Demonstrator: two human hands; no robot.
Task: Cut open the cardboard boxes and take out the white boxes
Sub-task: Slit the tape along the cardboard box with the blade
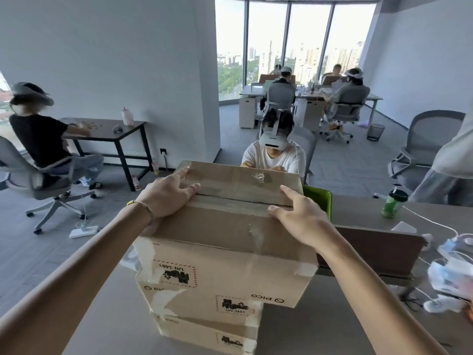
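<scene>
Cardboard box (225,242) tops a stack of three on the grey tabletop (332,316), skewed over the lower ones. Left hand (169,196) and right hand (299,216) lie flat, fingers spread, on its taped lid.

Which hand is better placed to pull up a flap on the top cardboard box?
Probably left. The left hand has fingertips resting right at the centre seam of the top cardboard box, which looks already split. The right hand grips the box's right edge, steadying it.
</scene>
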